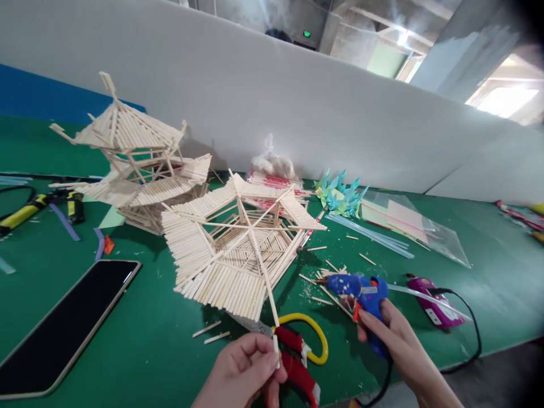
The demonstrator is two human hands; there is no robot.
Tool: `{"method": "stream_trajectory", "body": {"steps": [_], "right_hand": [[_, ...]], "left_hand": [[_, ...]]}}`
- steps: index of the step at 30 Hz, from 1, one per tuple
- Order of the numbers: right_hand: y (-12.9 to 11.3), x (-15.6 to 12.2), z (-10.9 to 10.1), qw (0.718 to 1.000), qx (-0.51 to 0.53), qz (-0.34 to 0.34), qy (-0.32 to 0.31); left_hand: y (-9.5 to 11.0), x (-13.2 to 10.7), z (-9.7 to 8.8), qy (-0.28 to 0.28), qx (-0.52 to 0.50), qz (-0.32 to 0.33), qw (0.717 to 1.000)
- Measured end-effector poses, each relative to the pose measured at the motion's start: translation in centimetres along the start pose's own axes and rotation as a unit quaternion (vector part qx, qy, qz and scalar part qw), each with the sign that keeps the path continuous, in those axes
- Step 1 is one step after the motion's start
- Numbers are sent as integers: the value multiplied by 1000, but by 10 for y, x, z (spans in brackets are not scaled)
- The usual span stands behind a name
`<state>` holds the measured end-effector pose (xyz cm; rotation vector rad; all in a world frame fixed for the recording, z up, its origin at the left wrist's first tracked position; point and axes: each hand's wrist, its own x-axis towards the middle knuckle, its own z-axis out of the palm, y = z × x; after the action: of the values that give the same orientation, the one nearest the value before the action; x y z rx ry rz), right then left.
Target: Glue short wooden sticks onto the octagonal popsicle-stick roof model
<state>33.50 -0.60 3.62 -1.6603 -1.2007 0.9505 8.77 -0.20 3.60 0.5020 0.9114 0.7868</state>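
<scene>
While the left hand [244, 368] pinches a short wooden stick [275, 344] between thumb and fingertips near the bottom edge, I note the right hand [397, 340] closed around the grip of a blue glue gun [361, 292], index finger along the trigger, nozzle pointing left. Containers: a clear plastic bag [419, 226] lies flat at right with paper sheets in it; a small knotted bag [272, 161] sits against the white wall [297, 113], contents unclear. The stick roof [238, 249] lies on the green table [148, 334], just beyond both hands. Red-and-yellow pliers [300, 351] lie touching the left hand's side, under the roof's near corner. A taller stick pagoda [136, 164] stands behind, left. A dark phone [68, 326] lies at lower left; a purple device [433, 306] beside the gun's cord; teal paper shapes [340, 192] by the wall. Loose sticks scatter between roof and gun. Open table remains at far right; the table edge runs just past the right wrist
</scene>
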Motion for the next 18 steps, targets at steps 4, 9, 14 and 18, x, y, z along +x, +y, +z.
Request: {"method": "stream_trajectory", "body": {"steps": [4, 9, 14, 18], "right_hand": [[-14, -28, 3, 1000, 6, -6, -5], [-29, -40, -3, 990, -107, -82, -49], [-33, -36, -8, 957, -238, -137, -94], [-34, -35, -8, 943, -271, -157, -109]], "left_hand": [[-11, 9, 5, 17, 98, 45, 994], [-11, 9, 9, 45, 177, 88, 979], [-9, 4, 11, 80, 215, 143, 963], [-13, 5, 8, 85, 236, 165, 954]]}}
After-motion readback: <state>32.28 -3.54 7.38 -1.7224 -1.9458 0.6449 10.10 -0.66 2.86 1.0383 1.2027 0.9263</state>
